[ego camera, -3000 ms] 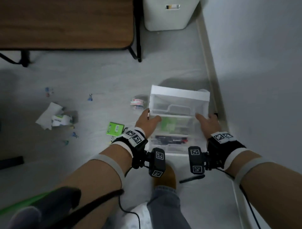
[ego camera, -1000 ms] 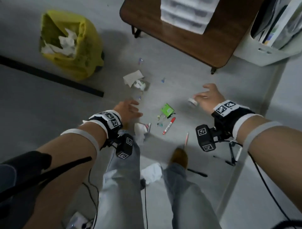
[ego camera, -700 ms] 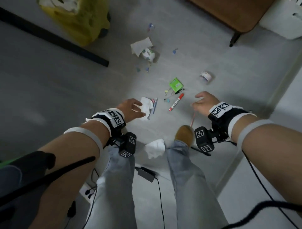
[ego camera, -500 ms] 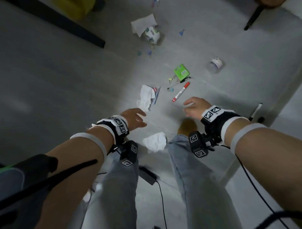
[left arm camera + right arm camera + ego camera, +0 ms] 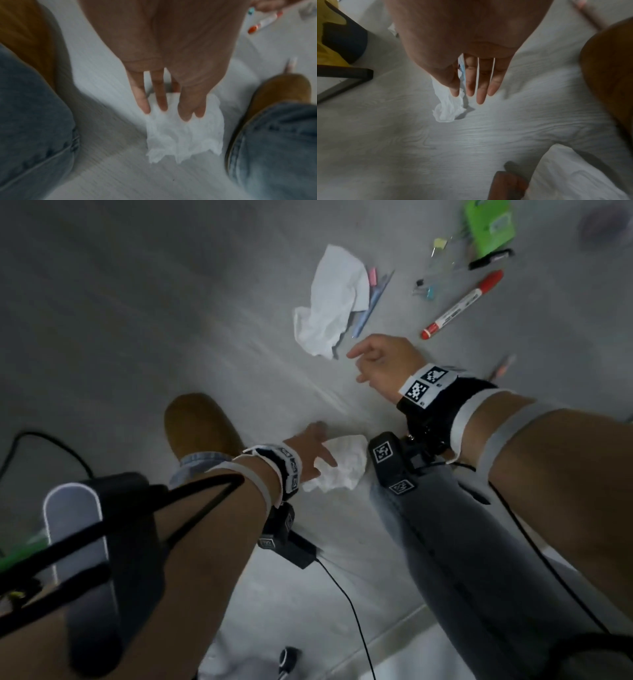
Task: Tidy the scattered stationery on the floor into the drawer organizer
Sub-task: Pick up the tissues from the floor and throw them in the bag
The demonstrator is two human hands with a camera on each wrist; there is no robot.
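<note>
- Left hand (image 5: 310,455) has dropped onto crumpled tissue (image 5: 342,465), fingers straight, not yet gripping.
- Right hand (image 5: 382,362) empty, fingers loose; marker (image 5: 460,306) beyond it waits.

A red-capped white marker (image 5: 461,305) lies slanted on the grey floor (image 5: 171,337), near a light blue pen (image 5: 371,304) half tucked under crumpled white paper. Small binder clips (image 5: 426,289) and a green packet (image 5: 489,225) lie just beyond.
</note>
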